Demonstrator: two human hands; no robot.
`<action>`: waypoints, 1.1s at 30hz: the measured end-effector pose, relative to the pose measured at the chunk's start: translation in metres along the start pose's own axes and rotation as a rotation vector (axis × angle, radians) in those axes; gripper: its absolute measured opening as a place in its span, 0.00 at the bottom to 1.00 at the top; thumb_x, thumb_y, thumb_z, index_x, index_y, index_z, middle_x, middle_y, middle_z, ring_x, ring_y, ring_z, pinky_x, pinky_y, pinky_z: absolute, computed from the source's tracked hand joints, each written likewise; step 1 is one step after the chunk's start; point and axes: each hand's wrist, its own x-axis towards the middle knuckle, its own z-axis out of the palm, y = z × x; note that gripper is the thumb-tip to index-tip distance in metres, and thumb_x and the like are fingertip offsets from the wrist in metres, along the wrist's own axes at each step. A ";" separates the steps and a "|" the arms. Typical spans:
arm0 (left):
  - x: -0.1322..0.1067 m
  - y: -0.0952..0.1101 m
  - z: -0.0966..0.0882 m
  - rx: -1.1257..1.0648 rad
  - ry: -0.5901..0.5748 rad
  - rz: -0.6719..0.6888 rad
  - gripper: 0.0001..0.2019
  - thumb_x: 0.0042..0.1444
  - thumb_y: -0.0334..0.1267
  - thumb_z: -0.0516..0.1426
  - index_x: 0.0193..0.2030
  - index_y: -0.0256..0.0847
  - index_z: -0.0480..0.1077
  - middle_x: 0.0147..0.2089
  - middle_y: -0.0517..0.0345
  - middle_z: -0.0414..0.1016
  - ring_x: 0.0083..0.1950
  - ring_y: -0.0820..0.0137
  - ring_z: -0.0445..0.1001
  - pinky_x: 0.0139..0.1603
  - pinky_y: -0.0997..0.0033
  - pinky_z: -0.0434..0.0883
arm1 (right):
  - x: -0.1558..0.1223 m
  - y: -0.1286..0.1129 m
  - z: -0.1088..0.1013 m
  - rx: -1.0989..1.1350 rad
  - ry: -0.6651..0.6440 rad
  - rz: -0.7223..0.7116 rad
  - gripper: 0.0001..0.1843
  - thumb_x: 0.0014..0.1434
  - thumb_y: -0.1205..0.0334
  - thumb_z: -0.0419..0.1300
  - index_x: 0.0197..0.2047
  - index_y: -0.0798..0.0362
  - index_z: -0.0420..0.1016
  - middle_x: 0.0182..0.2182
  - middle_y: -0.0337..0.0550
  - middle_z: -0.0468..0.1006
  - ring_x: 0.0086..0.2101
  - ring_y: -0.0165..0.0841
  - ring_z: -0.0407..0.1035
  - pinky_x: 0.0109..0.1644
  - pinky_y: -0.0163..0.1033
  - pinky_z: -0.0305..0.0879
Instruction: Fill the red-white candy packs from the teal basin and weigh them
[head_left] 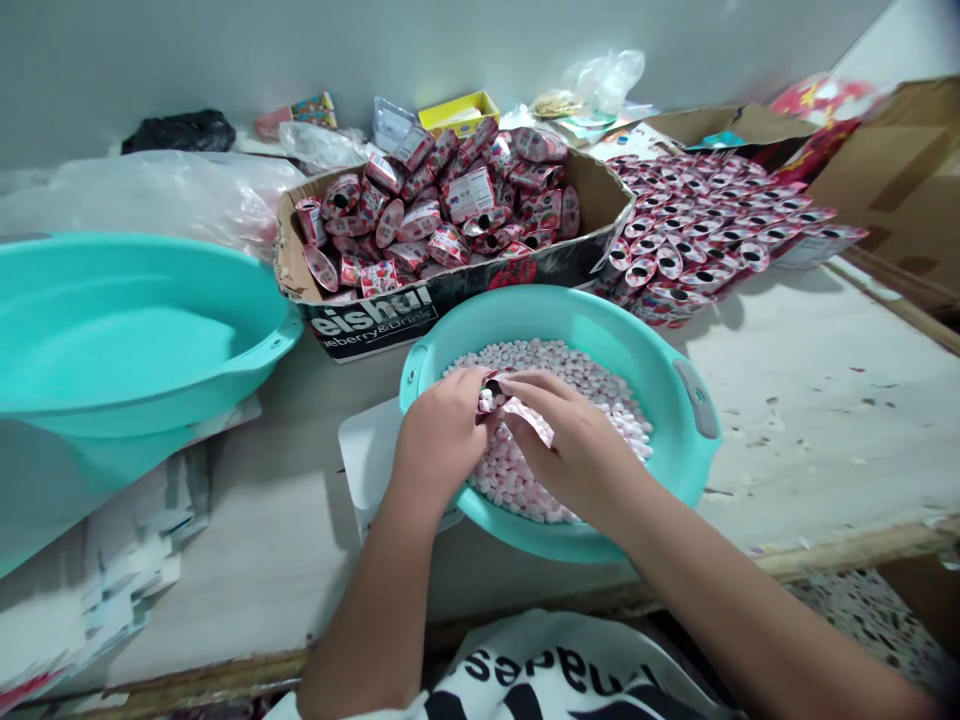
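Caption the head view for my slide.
Left hand holds an open packet, right hand at its mouth, above a basin of pale pellets.

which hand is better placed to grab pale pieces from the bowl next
Probably the right hand: it's over the pale pieces in the bowl, while the left hand is wrapped around the small container.

- Box (457,290): white letters "eishui", the last ones unsure, over "ueberry&Drink" on its dark front.
- Shirt (555,670): dark print, upside down, perhaps ending "nades".
- Packs (470,195): printing too small to read.
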 end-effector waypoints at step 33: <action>-0.001 -0.005 -0.001 -0.080 0.051 0.032 0.14 0.61 0.31 0.62 0.54 0.42 0.73 0.50 0.56 0.78 0.51 0.60 0.75 0.47 0.66 0.70 | 0.075 -0.011 -0.032 -0.422 -0.599 0.010 0.13 0.54 0.76 0.56 0.20 0.57 0.71 0.21 0.42 0.71 0.23 0.26 0.54 0.30 0.37 0.49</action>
